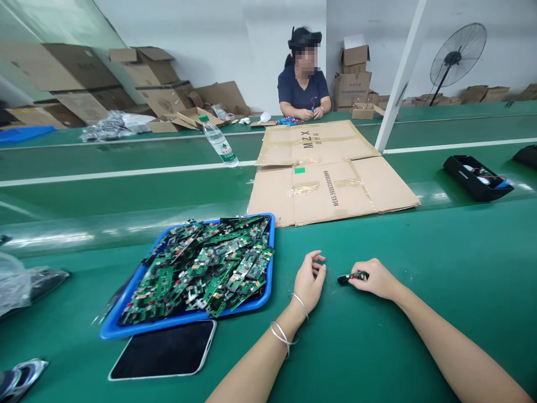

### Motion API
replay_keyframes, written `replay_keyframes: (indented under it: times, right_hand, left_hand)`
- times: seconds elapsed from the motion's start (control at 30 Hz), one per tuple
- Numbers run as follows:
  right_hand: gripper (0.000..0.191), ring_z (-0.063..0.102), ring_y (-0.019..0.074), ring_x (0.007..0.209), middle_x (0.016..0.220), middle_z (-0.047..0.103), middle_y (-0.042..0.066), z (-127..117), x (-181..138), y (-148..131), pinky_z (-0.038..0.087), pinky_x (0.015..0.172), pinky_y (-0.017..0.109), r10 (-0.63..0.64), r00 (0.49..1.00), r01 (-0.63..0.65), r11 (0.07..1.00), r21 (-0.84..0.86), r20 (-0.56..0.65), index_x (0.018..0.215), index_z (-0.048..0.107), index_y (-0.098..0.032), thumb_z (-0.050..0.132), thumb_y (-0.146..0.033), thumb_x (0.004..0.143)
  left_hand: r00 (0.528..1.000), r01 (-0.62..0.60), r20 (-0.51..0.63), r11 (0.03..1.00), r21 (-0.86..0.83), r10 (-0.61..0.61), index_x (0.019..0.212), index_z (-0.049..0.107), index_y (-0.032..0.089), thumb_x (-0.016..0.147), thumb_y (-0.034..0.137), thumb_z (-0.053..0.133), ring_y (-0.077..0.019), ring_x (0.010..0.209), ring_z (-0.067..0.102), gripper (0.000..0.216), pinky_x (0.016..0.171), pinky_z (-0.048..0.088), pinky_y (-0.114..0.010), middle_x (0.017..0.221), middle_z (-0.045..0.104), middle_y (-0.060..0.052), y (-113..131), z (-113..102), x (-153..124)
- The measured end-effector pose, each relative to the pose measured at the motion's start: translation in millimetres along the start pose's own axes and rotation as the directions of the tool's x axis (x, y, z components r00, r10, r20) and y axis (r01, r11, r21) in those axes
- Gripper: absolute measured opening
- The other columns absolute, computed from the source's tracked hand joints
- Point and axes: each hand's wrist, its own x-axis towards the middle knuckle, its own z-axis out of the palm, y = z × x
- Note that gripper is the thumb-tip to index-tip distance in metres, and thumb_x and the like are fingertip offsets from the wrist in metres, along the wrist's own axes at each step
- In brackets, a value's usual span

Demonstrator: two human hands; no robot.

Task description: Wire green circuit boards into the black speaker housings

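My right hand grips a small circuit board just above the green table, its black end pointing left. To the left of it my left hand rests on its edge with the fingers loosely curled and apart, holding nothing. Two silver bangles circle the left wrist. A blue tray heaped with green circuit boards stands left of my hands. Partly under the tray's near edge lies a smartphone with a dark screen.
Flattened cardboard spans the middle beyond my hands. A water bottle is tilted on the conveyor. To the right sits an open black case with wires. A co-worker sits opposite. Plastic-wrapped items lie at left.
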Motion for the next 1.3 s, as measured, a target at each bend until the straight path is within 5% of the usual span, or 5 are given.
replay_keyframes:
  times: [0.23, 0.5, 0.87, 1.07, 1.3]
  right_hand:
    - [0.019, 0.048, 0.0087, 0.049, 0.057, 0.060, -0.003, 1, 0, -7, 0.030, 0.050, 0.018, -0.052, 0.996, 0.051, 0.999, 0.008, 0.066, 0.065, 0.064, -0.020, 0.057, -0.033, 0.075]
    - [0.033, 0.044, 0.0110, 0.047, 0.055, 0.054, 0.001, 1, 3, 9, 0.029, 0.048, 0.022, 0.171, 0.912, -0.195, 0.980, -0.026, -0.374, 0.072, 0.060, -0.016, 0.045, -0.044, 0.081]
    - [0.030, 0.048, 0.0104, 0.048, 0.056, 0.056, -0.001, 6, 2, 2, 0.033, 0.049, 0.021, 0.080, 0.975, -0.086, 0.996, -0.020, -0.208, 0.071, 0.062, -0.018, 0.048, -0.042, 0.082]
    - [0.033, 0.061, 0.0183, 0.082, 0.095, 0.065, 0.007, 5, 3, 3, 0.045, 0.071, 0.028, 0.064, 0.958, -0.080, 0.996, -0.045, -0.278, 0.101, 0.061, -0.017, 0.040, -0.039, 0.090]
    - [0.038, 0.059, 0.0205, 0.091, 0.107, 0.063, 0.009, 21, 1, -14, 0.046, 0.080, 0.036, -0.132, 0.991, 0.120, 0.951, -0.286, -0.023, 0.127, 0.048, -0.019, 0.031, -0.028, 0.094]
  left_hand:
    - [1.000, 0.017, 0.005, 1.000, 0.005, -0.017, 0.110, 0.045, 0.016, 0.081, 0.018, 0.048, -0.0126, 0.072, 0.055, 0.029, 0.068, 0.046, -0.028, 0.096, 0.058, -0.007, 0, 0, 0]
    - [1.000, 0.023, 0.004, 1.000, -0.004, -0.023, 0.109, 0.046, 0.017, 0.080, 0.017, 0.049, -0.0126, 0.073, 0.055, 0.029, 0.069, 0.046, -0.028, 0.096, 0.059, -0.006, 1, 0, -1]
    - [1.000, 0.028, -0.006, 0.999, -0.022, -0.028, 0.108, 0.047, 0.018, 0.079, 0.016, 0.050, -0.0126, 0.073, 0.056, 0.029, 0.069, 0.046, -0.028, 0.096, 0.060, -0.006, 1, 0, 0]
    - [1.000, 0.027, -0.009, 0.999, -0.046, -0.028, 0.107, 0.047, 0.017, 0.079, 0.017, 0.051, -0.0121, 0.071, 0.055, 0.029, 0.067, 0.046, -0.028, 0.096, 0.059, -0.006, 2, 0, 0]
    - [0.997, 0.043, -0.062, 0.992, -0.118, -0.051, 0.118, 0.034, 0.018, 0.087, 0.032, 0.042, -0.0132, 0.071, 0.060, 0.035, 0.066, 0.048, -0.029, 0.094, 0.058, -0.005, 1, 1, 2]
